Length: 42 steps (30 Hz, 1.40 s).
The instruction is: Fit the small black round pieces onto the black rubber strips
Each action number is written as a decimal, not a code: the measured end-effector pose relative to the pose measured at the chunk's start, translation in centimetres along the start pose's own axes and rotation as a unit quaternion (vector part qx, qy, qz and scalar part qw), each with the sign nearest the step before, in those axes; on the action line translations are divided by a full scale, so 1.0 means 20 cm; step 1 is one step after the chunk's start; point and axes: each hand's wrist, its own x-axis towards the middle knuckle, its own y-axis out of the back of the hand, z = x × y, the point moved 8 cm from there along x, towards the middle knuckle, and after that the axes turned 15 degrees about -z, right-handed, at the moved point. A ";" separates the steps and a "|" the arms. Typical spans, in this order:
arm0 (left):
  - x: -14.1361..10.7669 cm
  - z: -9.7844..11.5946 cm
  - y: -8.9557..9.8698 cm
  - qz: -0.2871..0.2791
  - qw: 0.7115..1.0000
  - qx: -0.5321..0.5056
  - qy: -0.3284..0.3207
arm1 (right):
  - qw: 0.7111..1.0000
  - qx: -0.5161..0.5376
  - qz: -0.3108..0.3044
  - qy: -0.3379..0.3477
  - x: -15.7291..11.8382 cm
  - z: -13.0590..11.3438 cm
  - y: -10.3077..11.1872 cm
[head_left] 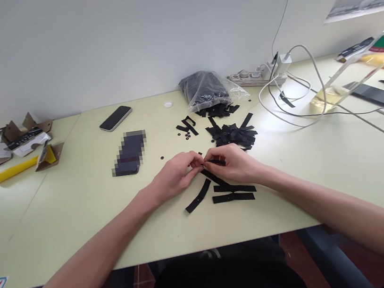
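Note:
My left hand [183,170] and my right hand [232,162] meet fingertip to fingertip just above the table. A black strip [219,162] is pinched between my right thumb and fingers, and its left end reaches my left fingertips. My left fingers are closed at that end; what exactly they grip is too small to make out. Several flat black strips [233,197] lie below my hands, one of them [198,196] slanted, with a small hole in it. Behind my right hand rests a heap of black strips [235,133]. Small black round pieces [187,136] lie scattered beyond my left hand.
A clear plastic bag of black pieces [205,87] sits by the wall. Nearby are a phone [116,118], a dark pixelated phone-like slab [129,153], a power strip with cables [250,77] and a tilted bottle [356,68]. Yellow-handled items [13,170] lie far left.

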 end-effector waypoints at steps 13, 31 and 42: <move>-0.01 0.02 0.03 0.028 1.000 0.009 -0.010 | 1.000 0.001 0.009 -0.018 0.00 0.00 0.00; -0.01 -0.02 0.04 0.057 0.998 0.033 0.002 | 0.999 0.053 -0.005 0.003 0.00 0.01 -0.02; 0.00 -0.03 0.03 0.032 0.998 0.047 0.006 | 0.996 -0.071 -0.002 0.045 -0.01 -0.05 -0.02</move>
